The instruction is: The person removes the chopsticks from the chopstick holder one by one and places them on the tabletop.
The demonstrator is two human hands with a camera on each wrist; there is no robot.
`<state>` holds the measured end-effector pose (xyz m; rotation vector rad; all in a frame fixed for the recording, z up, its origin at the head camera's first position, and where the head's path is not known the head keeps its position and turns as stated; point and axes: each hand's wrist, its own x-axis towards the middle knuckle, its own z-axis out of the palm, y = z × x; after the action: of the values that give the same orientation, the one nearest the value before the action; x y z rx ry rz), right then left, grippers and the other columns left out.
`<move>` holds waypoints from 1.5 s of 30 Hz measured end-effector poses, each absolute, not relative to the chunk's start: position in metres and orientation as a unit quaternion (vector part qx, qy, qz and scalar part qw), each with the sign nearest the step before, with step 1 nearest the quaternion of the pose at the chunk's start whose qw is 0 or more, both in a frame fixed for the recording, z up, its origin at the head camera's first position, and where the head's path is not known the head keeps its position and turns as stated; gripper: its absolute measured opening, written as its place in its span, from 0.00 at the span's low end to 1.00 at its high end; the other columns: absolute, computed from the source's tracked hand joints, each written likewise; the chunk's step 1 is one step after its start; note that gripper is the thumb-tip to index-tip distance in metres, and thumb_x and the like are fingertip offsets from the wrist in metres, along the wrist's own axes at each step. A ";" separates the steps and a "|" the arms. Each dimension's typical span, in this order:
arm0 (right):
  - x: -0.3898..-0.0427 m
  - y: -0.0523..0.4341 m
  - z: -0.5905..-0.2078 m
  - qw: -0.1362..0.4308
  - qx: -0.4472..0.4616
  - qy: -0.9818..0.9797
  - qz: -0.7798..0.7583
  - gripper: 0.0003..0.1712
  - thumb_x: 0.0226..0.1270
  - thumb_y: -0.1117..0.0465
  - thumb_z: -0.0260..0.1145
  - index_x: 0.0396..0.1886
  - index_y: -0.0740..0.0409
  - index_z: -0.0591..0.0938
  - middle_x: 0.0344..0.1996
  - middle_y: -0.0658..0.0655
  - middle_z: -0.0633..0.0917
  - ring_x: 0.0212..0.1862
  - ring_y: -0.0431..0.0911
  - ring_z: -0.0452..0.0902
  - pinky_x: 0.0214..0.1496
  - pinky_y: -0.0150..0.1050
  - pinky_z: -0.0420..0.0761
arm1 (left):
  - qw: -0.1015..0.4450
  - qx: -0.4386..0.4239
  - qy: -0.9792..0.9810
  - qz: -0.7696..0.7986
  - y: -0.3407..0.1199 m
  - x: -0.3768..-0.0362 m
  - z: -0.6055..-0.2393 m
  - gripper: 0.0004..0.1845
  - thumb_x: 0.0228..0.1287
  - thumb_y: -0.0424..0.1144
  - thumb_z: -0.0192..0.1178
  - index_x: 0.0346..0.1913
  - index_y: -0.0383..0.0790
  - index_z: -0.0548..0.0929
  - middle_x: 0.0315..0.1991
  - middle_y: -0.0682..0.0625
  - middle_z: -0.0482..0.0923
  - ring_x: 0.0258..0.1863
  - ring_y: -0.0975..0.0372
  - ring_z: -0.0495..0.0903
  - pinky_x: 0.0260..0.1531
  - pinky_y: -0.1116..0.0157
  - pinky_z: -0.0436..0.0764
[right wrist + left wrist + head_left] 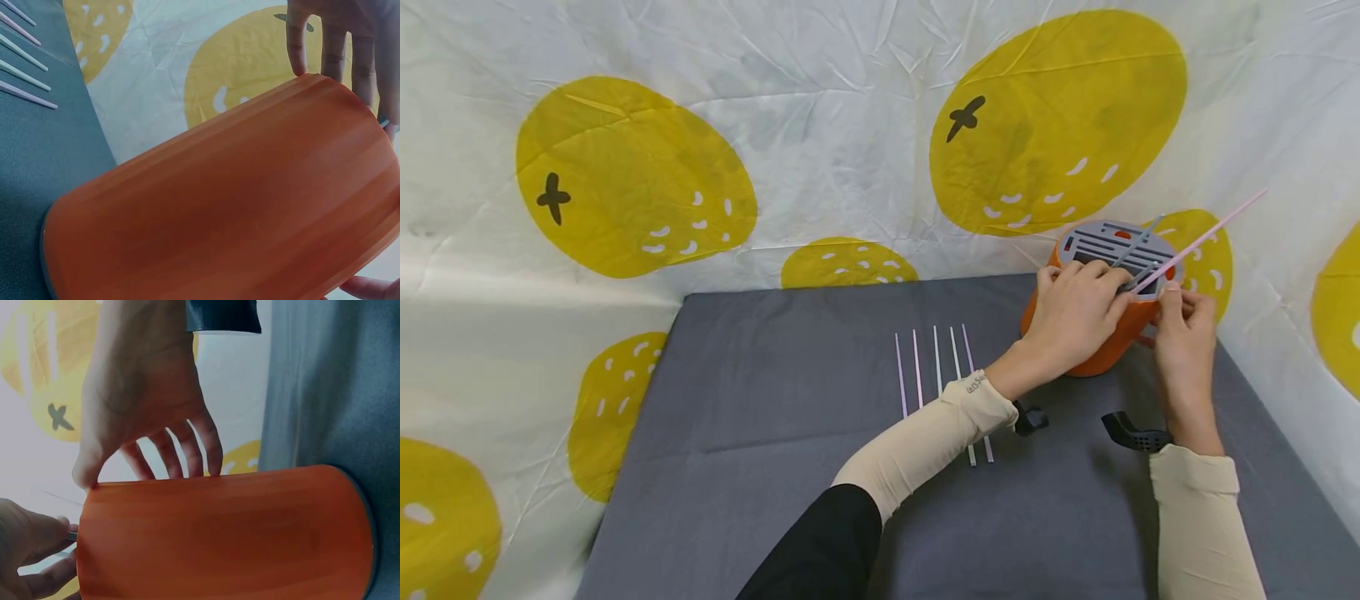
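Observation:
An orange knife block [1112, 346] with a grey slotted top [1105, 227] stands on the table at the right. Over its top edge lies my left hand [1075, 312]; the left wrist view shows its thumb and finger pinching a grey stick [72, 536] at the rim. A pink chopstick [1217, 227] and a blue-grey chopstick [1142, 237] slant up across the slotted top. My right hand [1187, 342] touches the block's right side, thumb at the rim and fingers extended along the wall [219, 537]. The grey stick's lower part is hidden.
Several pastel chopsticks [917, 367] lie side by side on the grey table [760, 433], partly behind my left forearm. A white cloth with yellow fruit prints [850, 167] hangs behind the table and at its sides. The block stands near the table's far right corner.

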<state>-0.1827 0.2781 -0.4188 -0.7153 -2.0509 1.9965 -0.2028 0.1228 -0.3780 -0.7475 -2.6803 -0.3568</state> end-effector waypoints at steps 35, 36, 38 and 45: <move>-0.183 0.277 -0.420 0.099 -0.244 -0.716 0.646 0.24 0.79 0.35 0.56 0.64 0.39 0.68 0.46 0.39 0.72 0.46 0.36 0.72 0.36 0.24 0.80 | 0.443 -0.357 -0.799 -0.193 0.100 -0.198 -0.367 0.20 0.85 0.45 0.45 0.54 0.46 0.89 0.54 0.53 0.87 0.56 0.62 0.83 0.69 0.71 0.72; -0.183 0.276 -0.420 0.098 -0.245 -0.716 0.646 0.23 0.79 0.36 0.55 0.64 0.39 0.67 0.46 0.39 0.72 0.46 0.36 0.72 0.36 0.24 0.80 | 0.451 -0.362 -0.792 -0.197 0.098 -0.197 -0.366 0.19 0.85 0.44 0.46 0.54 0.45 0.89 0.54 0.52 0.87 0.56 0.62 0.83 0.70 0.71 0.72; -0.183 0.275 -0.420 0.100 -0.247 -0.713 0.649 0.23 0.79 0.36 0.56 0.64 0.39 0.68 0.46 0.39 0.72 0.47 0.36 0.73 0.36 0.24 0.79 | 0.461 -0.370 -0.779 -0.208 0.095 -0.196 -0.366 0.18 0.85 0.44 0.48 0.54 0.42 0.88 0.53 0.50 0.87 0.56 0.61 0.83 0.71 0.72 0.71; -0.182 0.275 -0.420 0.095 -0.257 -0.712 0.646 0.23 0.79 0.36 0.55 0.64 0.38 0.68 0.47 0.37 0.72 0.48 0.35 0.71 0.37 0.23 0.79 | 0.474 -0.385 -0.750 -0.256 0.085 -0.191 -0.364 0.12 0.80 0.40 0.57 0.54 0.37 0.85 0.51 0.47 0.86 0.52 0.61 0.84 0.66 0.76 0.74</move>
<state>-0.1819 0.2751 -0.4197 -0.7629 -2.1109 1.9148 -0.1910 0.0851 -0.3643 -0.9420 -1.8344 -0.6256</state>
